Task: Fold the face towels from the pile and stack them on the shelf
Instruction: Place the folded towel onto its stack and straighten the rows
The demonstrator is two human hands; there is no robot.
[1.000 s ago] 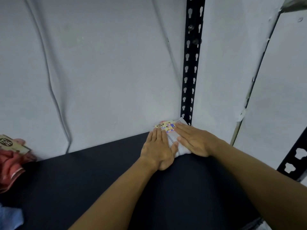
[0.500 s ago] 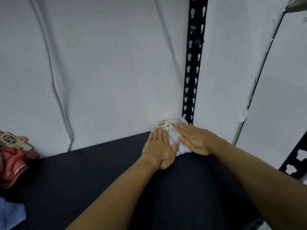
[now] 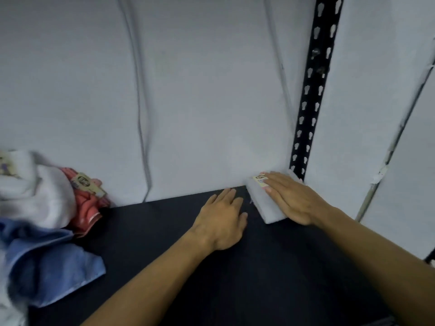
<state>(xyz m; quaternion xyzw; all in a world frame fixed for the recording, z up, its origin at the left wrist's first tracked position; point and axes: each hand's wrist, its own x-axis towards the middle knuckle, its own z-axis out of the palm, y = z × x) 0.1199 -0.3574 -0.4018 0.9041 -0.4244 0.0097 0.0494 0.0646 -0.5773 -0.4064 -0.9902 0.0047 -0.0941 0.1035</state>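
One folded white face towel [image 3: 263,203] lies in the far right corner of the dark shelf [image 3: 259,267], pushed up against the pale back wall [image 3: 200,102] and just beside the black slotted upright [image 3: 310,95]. A small printed label [image 3: 259,178] shows at its far end. Of the two hands, the right hand [image 3: 292,198] lies flat on top of the towel, fingers straight and pressing down, grasping nothing. The left hand [image 3: 222,217] rests on the bare shelf just left of the towel, fingers relaxed and spread, holding nothing; it looks apart from the towel's edge, though blur makes that hard to judge. At the left end of the shelf sits the unfolded pile: a white towel [image 3: 35,191] on top, a red towel [image 3: 87,205] with a tag behind it, and a blue towel [image 3: 51,264] nearest the camera
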